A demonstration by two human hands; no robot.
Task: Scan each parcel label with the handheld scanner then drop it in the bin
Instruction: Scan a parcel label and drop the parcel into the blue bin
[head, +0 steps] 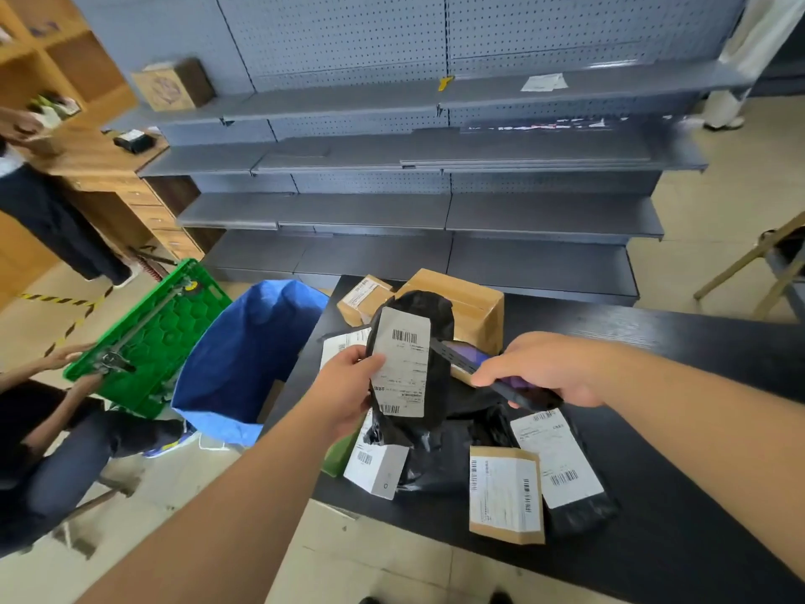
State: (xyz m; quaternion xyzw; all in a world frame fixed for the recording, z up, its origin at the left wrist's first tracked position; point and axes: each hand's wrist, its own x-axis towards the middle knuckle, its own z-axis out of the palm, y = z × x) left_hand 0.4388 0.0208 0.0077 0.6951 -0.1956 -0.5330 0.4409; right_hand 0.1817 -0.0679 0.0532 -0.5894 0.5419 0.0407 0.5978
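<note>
My left hand (348,385) grips a black plastic parcel (429,324) by its left edge and holds it upright above the black table (679,429). Its white barcode label (403,364) faces me. My right hand (544,368) holds the dark handheld scanner (461,357), whose front end points at the label from the right, almost touching it. The blue bin (244,355) stands open on the floor just left of the table.
Several parcels lie on the table: brown boxes (470,307) behind, a white box (377,470), a brown envelope (505,494) and a black bag (566,464) in front. A seated person at the left holds a green crate (157,337). Grey shelves (435,211) stand behind.
</note>
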